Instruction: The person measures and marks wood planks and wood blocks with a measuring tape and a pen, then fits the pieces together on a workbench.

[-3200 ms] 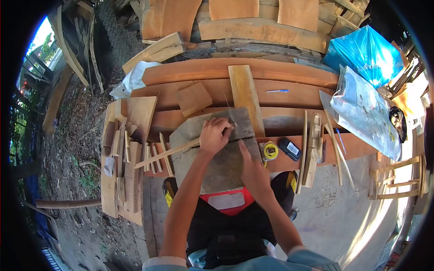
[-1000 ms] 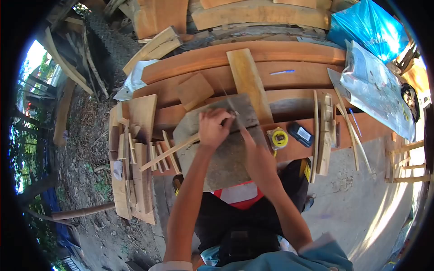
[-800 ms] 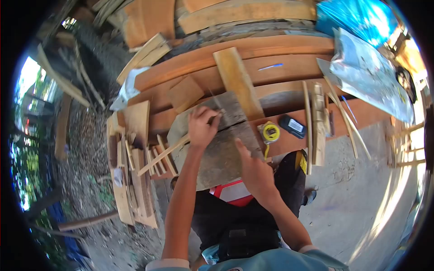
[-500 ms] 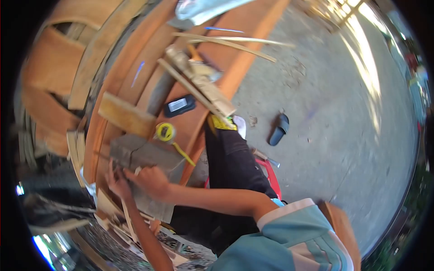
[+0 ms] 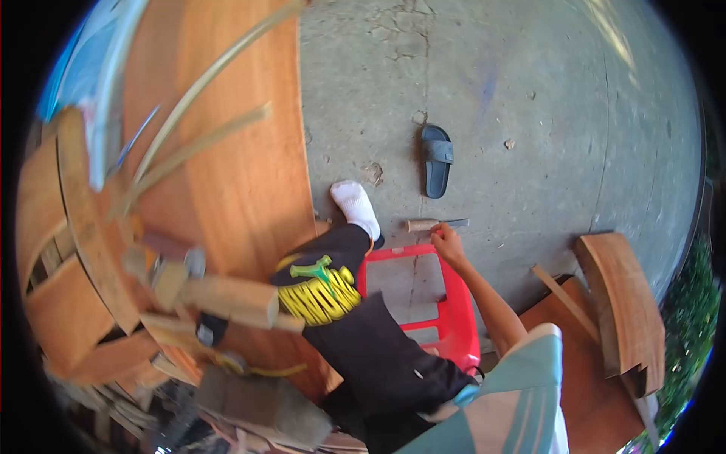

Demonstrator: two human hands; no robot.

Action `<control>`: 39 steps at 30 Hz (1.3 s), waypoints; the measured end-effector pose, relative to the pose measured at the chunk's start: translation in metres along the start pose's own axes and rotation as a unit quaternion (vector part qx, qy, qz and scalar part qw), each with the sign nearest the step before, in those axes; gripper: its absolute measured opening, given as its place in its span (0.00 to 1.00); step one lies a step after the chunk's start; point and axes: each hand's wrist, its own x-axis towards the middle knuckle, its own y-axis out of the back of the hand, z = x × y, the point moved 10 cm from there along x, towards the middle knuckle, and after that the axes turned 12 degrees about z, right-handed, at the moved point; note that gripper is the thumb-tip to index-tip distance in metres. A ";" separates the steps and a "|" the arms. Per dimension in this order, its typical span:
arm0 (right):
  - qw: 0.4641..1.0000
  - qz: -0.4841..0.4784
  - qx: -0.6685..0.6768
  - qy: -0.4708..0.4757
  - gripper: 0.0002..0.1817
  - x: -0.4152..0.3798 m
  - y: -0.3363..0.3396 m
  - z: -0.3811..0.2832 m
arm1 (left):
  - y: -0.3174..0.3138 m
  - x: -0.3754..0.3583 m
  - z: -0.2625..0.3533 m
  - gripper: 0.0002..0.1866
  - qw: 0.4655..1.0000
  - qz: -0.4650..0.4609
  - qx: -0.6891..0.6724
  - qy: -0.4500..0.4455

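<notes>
My right hand (image 5: 448,240) reaches over the red plastic stool (image 5: 460,321), its fingers closed around the middle of a chisel (image 5: 420,225), where the wooden handle meets the metal blade. The chisel is beside the stool's far edge, close to the concrete floor. At the bottom left, a blurred skin-coloured shape below the grey block (image 5: 261,402) may be my left hand; its fingers cannot be made out. A wooden mallet (image 5: 227,296) and thin wood strips (image 5: 197,151) are on the orange-brown board (image 5: 242,174).
A dark slide sandal (image 5: 437,161) lies on the concrete floor (image 5: 529,98). My socked foot (image 5: 355,206) is beside the board. Curved wood pieces (image 5: 624,310) stand at the right. A yellow tape measure's blade (image 5: 280,371) shows near the block.
The view has swung toward the floor and stool. My right hand has left the grey block and moved to the chisel. My left hand is no longer clearly visible.
</notes>
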 end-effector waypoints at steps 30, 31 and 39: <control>0.766 -0.080 0.142 0.622 0.15 -0.197 0.076 -0.511 | 0.039 -0.014 0.000 0.31 0.973 0.039 0.081 0.214; 0.745 -0.136 0.125 0.641 0.16 -0.211 0.054 -0.527 | 0.040 -0.017 -0.001 0.26 0.962 0.065 0.028 0.265; 0.723 -0.288 -0.046 0.626 0.28 -0.198 -0.073 -0.563 | 0.061 0.011 0.038 0.18 0.975 0.116 0.154 0.111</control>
